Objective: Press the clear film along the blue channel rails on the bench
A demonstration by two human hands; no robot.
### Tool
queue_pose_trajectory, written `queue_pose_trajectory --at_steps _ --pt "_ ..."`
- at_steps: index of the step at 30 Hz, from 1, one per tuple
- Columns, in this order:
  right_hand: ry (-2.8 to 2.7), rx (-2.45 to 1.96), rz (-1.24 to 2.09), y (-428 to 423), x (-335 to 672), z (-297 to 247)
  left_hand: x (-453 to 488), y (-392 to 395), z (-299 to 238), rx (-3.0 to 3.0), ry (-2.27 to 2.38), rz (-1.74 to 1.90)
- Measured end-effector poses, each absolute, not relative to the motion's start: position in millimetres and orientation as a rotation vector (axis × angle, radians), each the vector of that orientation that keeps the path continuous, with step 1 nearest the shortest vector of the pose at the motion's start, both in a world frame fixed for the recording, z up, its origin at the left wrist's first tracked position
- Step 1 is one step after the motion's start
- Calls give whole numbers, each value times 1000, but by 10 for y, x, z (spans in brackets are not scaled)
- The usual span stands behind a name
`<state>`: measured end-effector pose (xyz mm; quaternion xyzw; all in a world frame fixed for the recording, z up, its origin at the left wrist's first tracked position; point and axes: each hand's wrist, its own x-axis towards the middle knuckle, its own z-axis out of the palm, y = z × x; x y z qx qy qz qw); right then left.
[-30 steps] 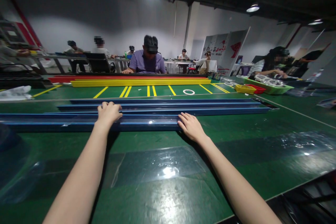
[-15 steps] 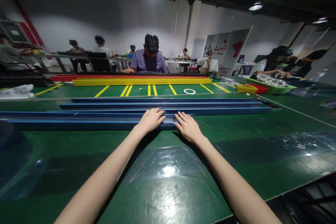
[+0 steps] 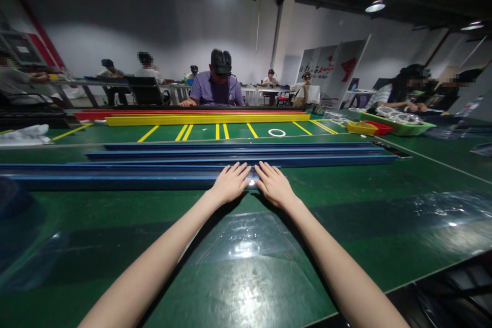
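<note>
A long blue channel strip [image 3: 126,183] lies across the table in front of me, and both hands rest on it near its right end. My left hand [image 3: 231,182] is palm down with its fingers stretched out over the strip. Beside it, my right hand [image 3: 274,184] lies the same way at the strip's end, fingers spread. A small gap separates the two thumbs, with a shiny bright spot [image 3: 251,182] showing between them. The undersides of both hands are hidden.
More blue strips [image 3: 326,160] lie just behind. Yellow [image 3: 207,120] and red strips lie farther back, before a person [image 3: 217,84] in purple. A white ring [image 3: 277,132], a green basket [image 3: 407,128] and clear plastic sheets [image 3: 246,236] are also on the green table [image 3: 238,297].
My left hand has slid a little to the right along the strip, closer to my right hand. My right hand has stayed nearly in place.
</note>
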<state>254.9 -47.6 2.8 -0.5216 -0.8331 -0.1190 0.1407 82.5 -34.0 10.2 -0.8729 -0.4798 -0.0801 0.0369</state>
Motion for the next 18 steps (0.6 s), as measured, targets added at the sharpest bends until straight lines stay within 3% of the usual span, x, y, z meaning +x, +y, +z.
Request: queue_pose_trajectory --at_steps 18 --pt "-2101 -1704 -486 -436 2713 112 319 -249 589 -2754 -1921 403"
